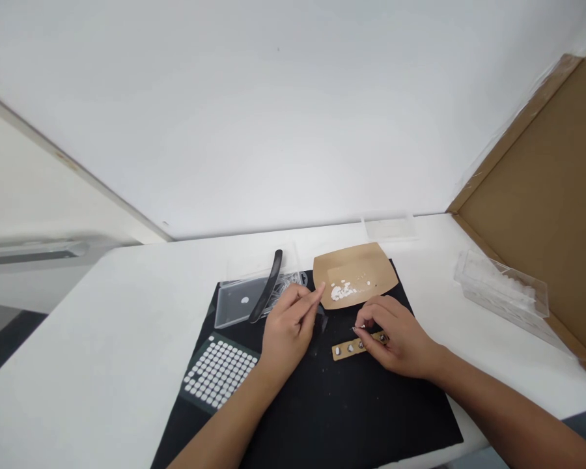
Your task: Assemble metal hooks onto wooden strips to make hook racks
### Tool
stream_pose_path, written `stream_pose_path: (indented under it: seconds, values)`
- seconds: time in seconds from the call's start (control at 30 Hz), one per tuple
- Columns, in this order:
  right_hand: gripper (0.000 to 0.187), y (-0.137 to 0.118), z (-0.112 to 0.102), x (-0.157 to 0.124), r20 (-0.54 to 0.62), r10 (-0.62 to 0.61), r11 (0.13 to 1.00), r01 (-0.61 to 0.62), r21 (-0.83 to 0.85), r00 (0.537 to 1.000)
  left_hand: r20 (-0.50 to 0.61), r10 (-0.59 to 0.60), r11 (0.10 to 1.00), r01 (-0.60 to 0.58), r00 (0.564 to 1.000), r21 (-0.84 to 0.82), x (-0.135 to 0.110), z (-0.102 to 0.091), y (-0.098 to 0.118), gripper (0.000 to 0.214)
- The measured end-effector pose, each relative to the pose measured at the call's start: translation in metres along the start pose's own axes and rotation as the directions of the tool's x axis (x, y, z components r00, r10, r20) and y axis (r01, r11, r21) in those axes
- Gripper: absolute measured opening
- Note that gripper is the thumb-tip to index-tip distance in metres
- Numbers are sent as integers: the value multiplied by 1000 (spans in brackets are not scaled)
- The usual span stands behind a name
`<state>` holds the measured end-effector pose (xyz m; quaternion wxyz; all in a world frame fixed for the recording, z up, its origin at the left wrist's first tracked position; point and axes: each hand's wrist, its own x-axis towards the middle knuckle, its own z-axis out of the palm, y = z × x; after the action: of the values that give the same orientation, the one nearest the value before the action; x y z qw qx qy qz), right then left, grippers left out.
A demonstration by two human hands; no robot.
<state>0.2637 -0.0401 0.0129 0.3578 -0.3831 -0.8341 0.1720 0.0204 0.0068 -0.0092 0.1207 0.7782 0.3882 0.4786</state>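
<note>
My left hand (290, 326) is closed, thumb and fingertips pinched together beside the near left edge of a brown paper tray (385, 267); whatever it may hold is too small to make out. Between the thumb and fingers of my right hand (395, 335) is a small shiny metallic piece (359, 327). Just below those fingers lies a tan strip (342, 352) with several round metal-and-white pieces in a row; my hand covers part of it. White bits (342, 291) are scattered in the tray.
A sheet of white dots (222, 371) lies left on a black mat (342, 417). Behind my left hand are a shallow clear box (229, 316), a curved black file-like strip (267, 286) and clear slender pieces (289, 281). A clear case (502, 286) stands right, by a cardboard panel (542, 189).
</note>
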Motion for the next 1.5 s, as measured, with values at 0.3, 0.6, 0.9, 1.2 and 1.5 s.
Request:
stream_pose_path:
  seconds: [0.3, 0.6, 0.9, 1.2, 1.5]
  values:
    - [6, 2, 2, 0, -15, 13, 998, -14, -59, 1000, 74, 48, 992, -39, 996, -117, 2, -8, 12, 12]
    - [7, 6, 4, -3, -73, -5, 1000, 5, -5, 997, 218, 120, 944, -43, 968, -327, -5, -6, 26, 17]
    - [11, 6, 6, -2, -59, 8, 998, -4, 63, 998, 189, 167, 946, -103, 968, -306, -9, -1, 32, 12]
    - [12, 8, 5, -2, -43, -28, 997, 31, 74, 999, 187, 263, 948, -218, 946, -231, -12, 2, 27, 11]
    - [2, 2, -14, 4, 110, -47, 972, 20, 233, 993, 176, 332, 935, -299, 927, -191, -10, -3, 33, 10]
